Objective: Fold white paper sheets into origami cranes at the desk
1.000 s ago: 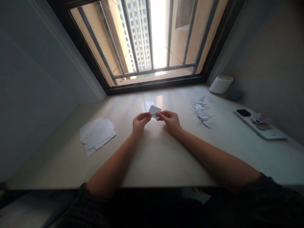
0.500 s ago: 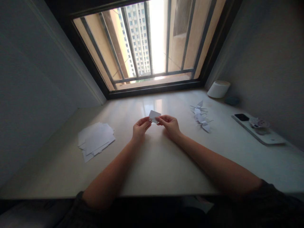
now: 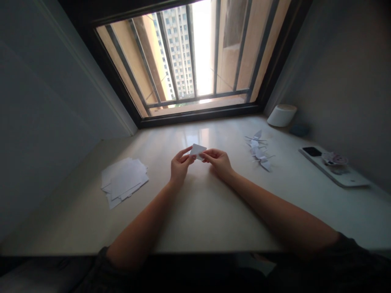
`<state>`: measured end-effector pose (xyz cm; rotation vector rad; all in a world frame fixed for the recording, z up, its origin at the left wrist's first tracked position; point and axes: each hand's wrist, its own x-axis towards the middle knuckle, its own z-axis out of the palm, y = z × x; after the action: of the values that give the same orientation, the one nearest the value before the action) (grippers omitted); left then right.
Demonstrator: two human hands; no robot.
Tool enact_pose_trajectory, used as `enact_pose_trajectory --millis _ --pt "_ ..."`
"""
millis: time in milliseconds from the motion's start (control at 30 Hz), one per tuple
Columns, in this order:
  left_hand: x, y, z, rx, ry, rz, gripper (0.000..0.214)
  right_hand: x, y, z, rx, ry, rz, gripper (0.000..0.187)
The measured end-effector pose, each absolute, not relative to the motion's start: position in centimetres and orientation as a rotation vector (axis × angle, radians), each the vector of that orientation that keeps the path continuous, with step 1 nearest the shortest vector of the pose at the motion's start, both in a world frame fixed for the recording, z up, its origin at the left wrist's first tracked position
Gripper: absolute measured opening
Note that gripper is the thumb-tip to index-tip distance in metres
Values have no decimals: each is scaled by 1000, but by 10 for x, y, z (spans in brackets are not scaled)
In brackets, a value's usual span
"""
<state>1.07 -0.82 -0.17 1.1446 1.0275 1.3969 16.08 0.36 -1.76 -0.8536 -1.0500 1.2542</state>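
Head view, only view at this moment. Both forearms reach forward over a pale, glossy stone worktop. The left hand and right hand are close together, not touching each other, each pinching one side of a small white paper piece between thumb and fingers. The piece is held just above the worktop, tilted, between the two hands; whether it has folds cannot be told at this resolution. Left of the left hand, well apart from it, lies a loose stack of white paper sheets, slightly fanned, on the worktop. Right of the right hand, at a moderate distance, sits a small cluster of white origami cranes, lying close together. Further right, a black phone and a small round ornament rest on a white flat slab near the wall. A white cylinder lies on its side by the window corner, with a small blue-green object just beside it. Ahead, a dark window frame with metal bars shows a high-rise building outside.
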Motion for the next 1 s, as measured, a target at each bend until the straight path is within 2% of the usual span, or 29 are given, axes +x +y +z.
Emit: enact_pose_trajectory --millis 133,400,1000 --pt "11 -8 -1 1158 1011 1408 72 160 2 -15 -848 -1083 1254 27" --pt "13 -7 -3 1156 1037 1427 64 158 3 -17 -832 -1003 1222 27" --pt "15 -5 -5 1065 1040 1406 62 159 6 -20 -871 -1012 1166 32"
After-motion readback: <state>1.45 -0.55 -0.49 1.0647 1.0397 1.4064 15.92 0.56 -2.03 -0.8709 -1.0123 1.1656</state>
